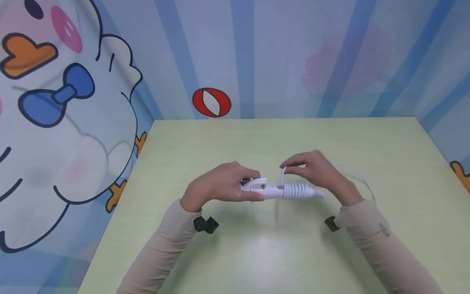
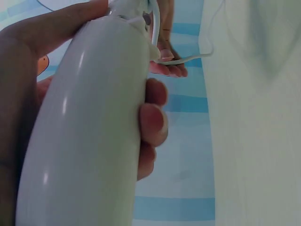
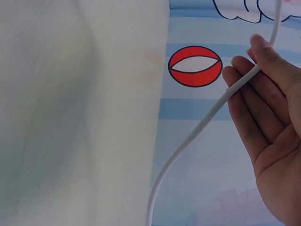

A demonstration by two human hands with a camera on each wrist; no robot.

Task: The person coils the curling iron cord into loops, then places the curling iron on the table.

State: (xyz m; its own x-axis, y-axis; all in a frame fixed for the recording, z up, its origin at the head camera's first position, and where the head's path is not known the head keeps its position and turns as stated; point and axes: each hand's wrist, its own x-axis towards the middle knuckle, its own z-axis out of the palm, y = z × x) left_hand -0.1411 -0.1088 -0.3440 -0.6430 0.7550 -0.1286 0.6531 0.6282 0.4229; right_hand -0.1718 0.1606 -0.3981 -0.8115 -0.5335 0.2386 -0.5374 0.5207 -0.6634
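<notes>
We are midway through coiling the white cord (image 1: 283, 176) round the white hair iron (image 1: 273, 190) held above the green table (image 1: 257, 253), left hand (image 1: 216, 183) gripping its body, right hand (image 1: 315, 169) pinching the cord, so another snug turn seems due.

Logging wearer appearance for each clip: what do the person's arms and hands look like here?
Both arms wear long, close-fitting beige sleeves down to the wrist. The right sleeve bears a small dark marking near the cuff. A small black camera sits under the left wrist, another under the right. The left hand and right hand are bare: no gloves, and no rings that show.
</notes>
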